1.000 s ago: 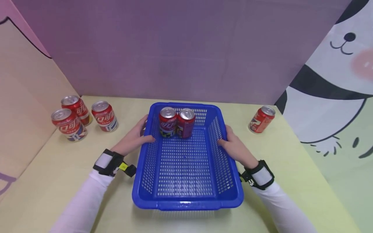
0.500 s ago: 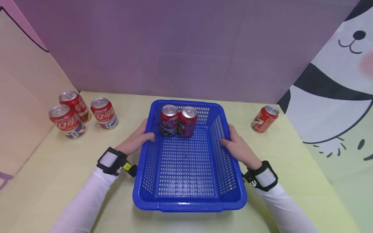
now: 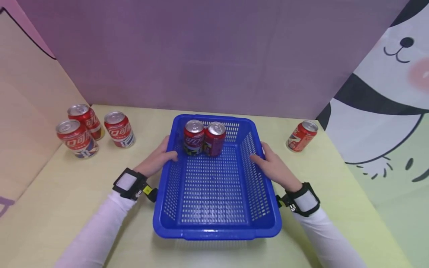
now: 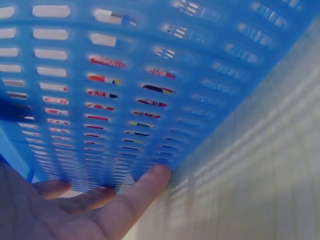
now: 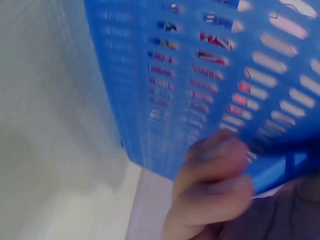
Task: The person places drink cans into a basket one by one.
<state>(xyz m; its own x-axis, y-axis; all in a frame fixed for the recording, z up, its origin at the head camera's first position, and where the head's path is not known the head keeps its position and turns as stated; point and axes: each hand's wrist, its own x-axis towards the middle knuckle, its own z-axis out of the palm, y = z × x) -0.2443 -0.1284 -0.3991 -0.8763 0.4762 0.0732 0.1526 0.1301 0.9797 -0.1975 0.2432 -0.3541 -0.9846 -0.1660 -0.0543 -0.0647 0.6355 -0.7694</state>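
Note:
A blue plastic basket point(image 3: 214, 234) with slotted walls sits in the middle of the table. Inside its far left part, two red soda cans stand upright side by side, a left can point(image 3: 193, 137) and a right can point(image 3: 215, 139). My left hand point(image 3: 155, 160) grips the basket's left side, thumb over the rim and fingers point(image 4: 135, 197) against the outer wall. On the opposite side my right hand point(image 3: 276, 167) holds the rim with its thumb inside, while its fingers point(image 5: 215, 200) curl outside below the rim. Through the slots, both wrist views show bits of the cans.
Three red soda cans stand at the table's far left: a front can point(image 3: 78, 139), a rear can point(image 3: 88, 121) and one nearer the basket point(image 3: 119, 129). Another red can point(image 3: 301, 136) stands at the far right. A purple wall panel point(image 3: 214, 59) borders the table point(image 3: 338, 193) behind.
The head view has shifted slightly. Both hands keep their grip on the basket, the right thumb lying a little straighter across the rim. The cans keep their places.

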